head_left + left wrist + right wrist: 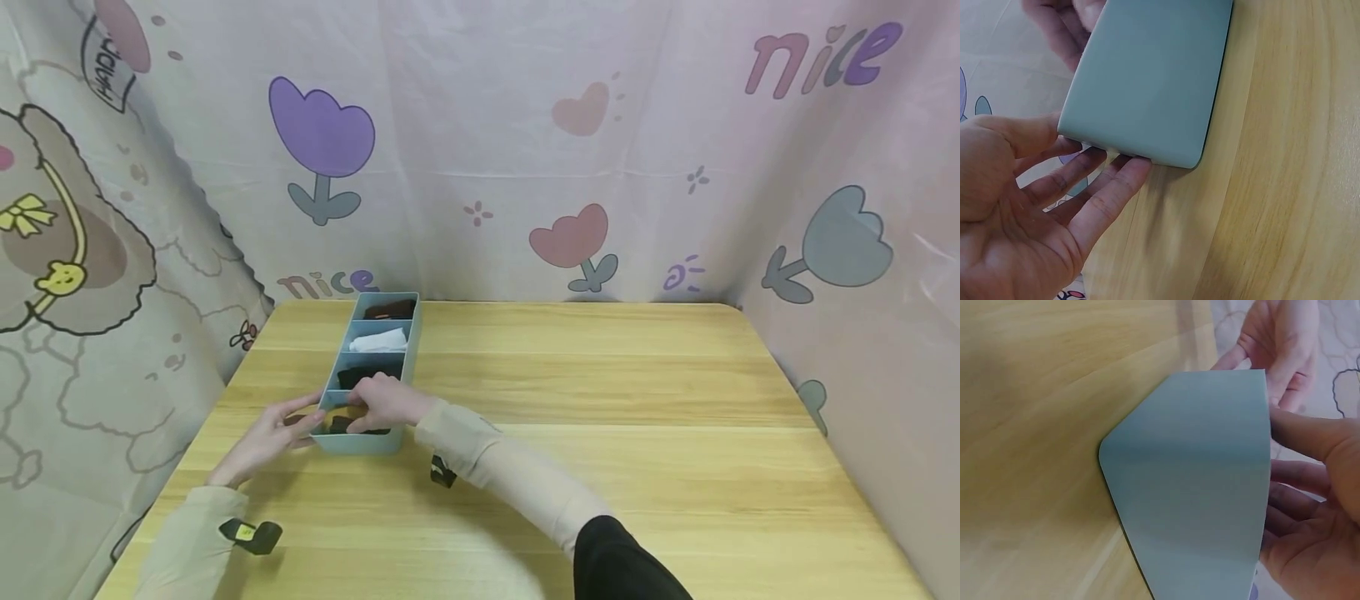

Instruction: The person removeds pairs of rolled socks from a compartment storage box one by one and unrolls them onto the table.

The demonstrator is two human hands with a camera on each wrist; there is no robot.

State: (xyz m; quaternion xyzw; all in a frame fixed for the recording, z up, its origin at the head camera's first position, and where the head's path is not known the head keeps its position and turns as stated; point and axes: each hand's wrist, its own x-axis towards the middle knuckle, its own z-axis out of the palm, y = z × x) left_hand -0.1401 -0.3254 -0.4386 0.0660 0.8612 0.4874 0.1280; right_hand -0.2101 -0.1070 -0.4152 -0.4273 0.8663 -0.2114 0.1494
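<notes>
A long light-blue divided storage box stands on the left part of the table. My left hand is at its near left corner, thumb at the rim and fingers against the outer side wall. From above, my right hand reaches into the nearest compartment, thumb and fingers bent around a dark folded cloth bundle. In the right wrist view the box wall hides those fingertips, so I cannot tell whether they grip the bundle.
Farther compartments hold a black cloth bundle, a white folded cloth and a dark brown bundle. The wooden table extends to the right. Printed curtains hang behind and beside it.
</notes>
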